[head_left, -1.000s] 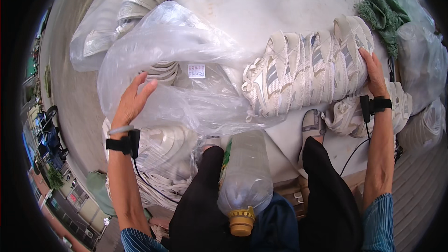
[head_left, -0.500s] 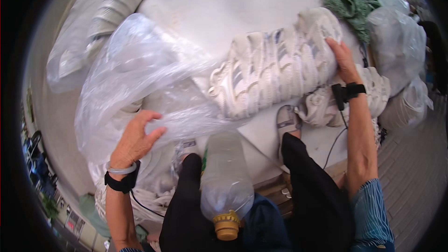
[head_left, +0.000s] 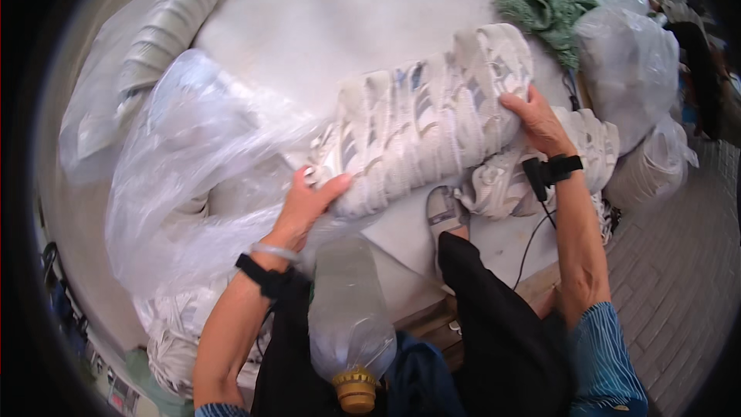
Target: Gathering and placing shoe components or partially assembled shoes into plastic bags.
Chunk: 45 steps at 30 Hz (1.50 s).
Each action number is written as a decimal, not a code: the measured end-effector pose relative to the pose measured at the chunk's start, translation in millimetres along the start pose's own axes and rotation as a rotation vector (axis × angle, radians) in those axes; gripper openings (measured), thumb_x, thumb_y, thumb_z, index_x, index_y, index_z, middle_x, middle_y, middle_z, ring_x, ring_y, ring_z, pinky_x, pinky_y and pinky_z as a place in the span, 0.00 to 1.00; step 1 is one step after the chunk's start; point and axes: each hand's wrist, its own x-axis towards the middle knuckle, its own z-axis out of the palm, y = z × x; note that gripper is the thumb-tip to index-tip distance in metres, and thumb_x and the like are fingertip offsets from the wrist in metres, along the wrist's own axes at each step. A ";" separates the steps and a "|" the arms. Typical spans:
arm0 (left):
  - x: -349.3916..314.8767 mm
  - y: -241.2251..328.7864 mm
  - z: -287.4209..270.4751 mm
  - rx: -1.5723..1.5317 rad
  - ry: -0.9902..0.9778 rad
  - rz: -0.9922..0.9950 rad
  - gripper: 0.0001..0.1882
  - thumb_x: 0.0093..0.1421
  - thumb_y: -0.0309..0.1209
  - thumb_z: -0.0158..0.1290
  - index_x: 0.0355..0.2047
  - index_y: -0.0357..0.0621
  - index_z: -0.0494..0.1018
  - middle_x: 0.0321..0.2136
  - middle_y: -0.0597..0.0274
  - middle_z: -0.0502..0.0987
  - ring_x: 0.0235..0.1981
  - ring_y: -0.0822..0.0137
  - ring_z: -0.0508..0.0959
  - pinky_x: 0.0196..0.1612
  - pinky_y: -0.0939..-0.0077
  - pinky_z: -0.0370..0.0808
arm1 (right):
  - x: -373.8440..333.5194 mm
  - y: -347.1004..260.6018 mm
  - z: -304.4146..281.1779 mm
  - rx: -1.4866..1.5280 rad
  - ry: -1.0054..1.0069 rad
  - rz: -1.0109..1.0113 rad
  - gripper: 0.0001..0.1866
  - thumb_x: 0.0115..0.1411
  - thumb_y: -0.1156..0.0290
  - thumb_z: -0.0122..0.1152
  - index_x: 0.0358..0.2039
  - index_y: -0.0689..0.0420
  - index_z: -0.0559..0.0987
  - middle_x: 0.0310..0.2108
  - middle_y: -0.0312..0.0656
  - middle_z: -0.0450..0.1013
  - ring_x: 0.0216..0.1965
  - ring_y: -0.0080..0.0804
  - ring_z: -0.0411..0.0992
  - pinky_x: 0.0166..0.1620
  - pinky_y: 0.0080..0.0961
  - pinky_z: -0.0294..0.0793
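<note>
Where a white sheet [head_left: 332, 15] spreads, a plastic bag [head_left: 204, 116] lies left of the shoe stack [head_left: 421, 120]; the person's right hand [head_left: 546, 130] grasps the stack's right end, while the left hand [head_left: 302, 207], fingers parted, touches the opposite end, its grip unclear.

Lettering, labels, numbers: none legible. Row of shoe uppers [head_left: 424, 127], clear plastic bag [head_left: 174, 224] and yellow-capped bottle [head_left: 347, 305], toward near edge of white sheet [head_left: 340, 8]: no marking readable.
</note>
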 end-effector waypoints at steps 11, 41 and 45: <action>-34.4 -6.1 -15.3 -0.510 -0.113 0.124 0.38 0.45 0.24 0.64 0.55 0.34 0.57 0.47 0.53 0.71 0.49 0.64 0.72 0.54 0.72 0.69 | -40.3 -24.5 24.8 0.321 -0.266 0.038 0.27 0.53 0.66 0.61 0.49 0.70 0.68 0.41 0.46 0.74 0.37 0.32 0.76 0.43 0.27 0.76; -28.6 -102.0 -177.5 -0.446 0.638 0.032 0.34 0.61 0.44 0.45 0.60 0.33 0.55 0.57 0.45 0.61 0.58 0.56 0.62 0.58 0.67 0.59 | -106.2 -73.5 285.6 -0.251 -0.434 -0.417 0.26 0.43 0.69 0.68 0.43 0.67 0.73 0.37 0.46 0.76 0.36 0.32 0.74 0.43 0.26 0.73; -88.1 -90.0 -172.9 0.544 0.734 0.336 0.26 0.59 0.38 0.49 0.53 0.33 0.64 0.52 0.45 0.66 0.53 0.54 0.67 0.56 0.67 0.62 | -130.1 -74.1 303.1 -0.360 -0.601 -0.543 0.22 0.44 0.69 0.68 0.40 0.66 0.75 0.34 0.46 0.77 0.34 0.31 0.75 0.41 0.26 0.74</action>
